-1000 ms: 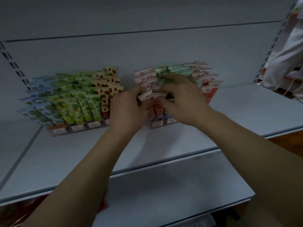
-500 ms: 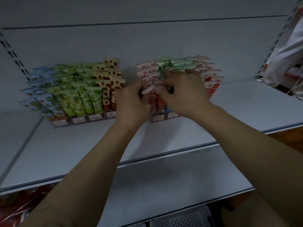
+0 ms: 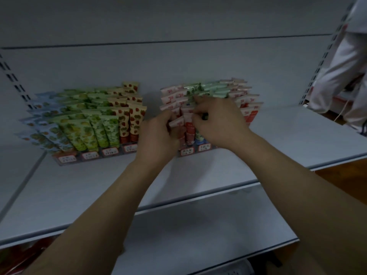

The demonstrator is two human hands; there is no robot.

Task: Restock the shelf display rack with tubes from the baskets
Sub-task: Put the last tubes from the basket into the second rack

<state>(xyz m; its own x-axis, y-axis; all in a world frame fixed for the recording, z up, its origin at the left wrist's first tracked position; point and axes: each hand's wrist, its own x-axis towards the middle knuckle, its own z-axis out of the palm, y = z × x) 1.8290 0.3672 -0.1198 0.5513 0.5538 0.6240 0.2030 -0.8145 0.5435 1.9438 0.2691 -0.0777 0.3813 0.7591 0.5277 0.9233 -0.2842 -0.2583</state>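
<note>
Two tiered display racks of tubes stand on the grey shelf (image 3: 278,135). The left rack (image 3: 87,120) holds blue, green and strawberry-patterned tubes. The right rack (image 3: 244,96) holds pink-white, green and red tubes. My left hand (image 3: 158,135) pinches the crimped end of a pink-white tube (image 3: 177,122) in the right rack's front left rows. My right hand (image 3: 218,120) has its fingers curled down among the middle tubes, gripping one I cannot make out clearly. Both hands cover the rack's centre.
Price labels (image 3: 110,151) line the racks' front edges. A lower grey shelf (image 3: 198,235) juts out beneath. A person in light clothing (image 3: 341,62) stands at the far right. A white basket's rim (image 3: 236,269) shows at the bottom edge. Slotted uprights flank the bay.
The hands stay at the right rack; my fingers have shifted slightly among the tubes, the right hand reaching a little further back. The view has tilted slightly.
</note>
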